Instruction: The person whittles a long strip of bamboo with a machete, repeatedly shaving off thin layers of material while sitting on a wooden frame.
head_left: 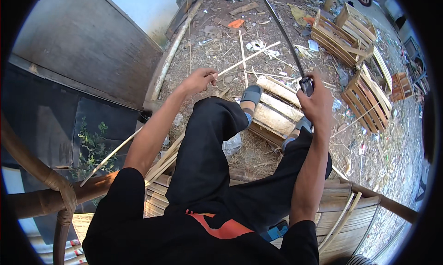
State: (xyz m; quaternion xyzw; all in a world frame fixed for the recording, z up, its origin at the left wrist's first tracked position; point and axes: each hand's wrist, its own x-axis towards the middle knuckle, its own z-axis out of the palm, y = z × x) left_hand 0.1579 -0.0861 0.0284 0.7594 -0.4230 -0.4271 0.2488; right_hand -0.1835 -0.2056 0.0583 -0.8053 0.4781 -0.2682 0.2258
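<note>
My right hand (316, 98) is wrapped round the dark handle of a machete (285, 33). Its long, slightly curved blade points up and away from me. In my left hand (201, 80), closed fingers pinch a thin pale bamboo strip (251, 57), which slants off to the far right. Behind my left forearm, a pale length of bamboo (110, 155) sticks out towards the near left; whether it belongs to the same strip I cannot tell. Below and between my hands, my sandalled feet rest on a wooden crate (277, 113).
I sit on a bamboo bench (350, 214) with a bamboo rail (92, 193) at my left. Several slatted crates (368, 101) lie at the right. Another thin strip (242, 53) lies on the littered ground. A dark panel wall (87, 57) and a leafy plant (92, 142) stand left.
</note>
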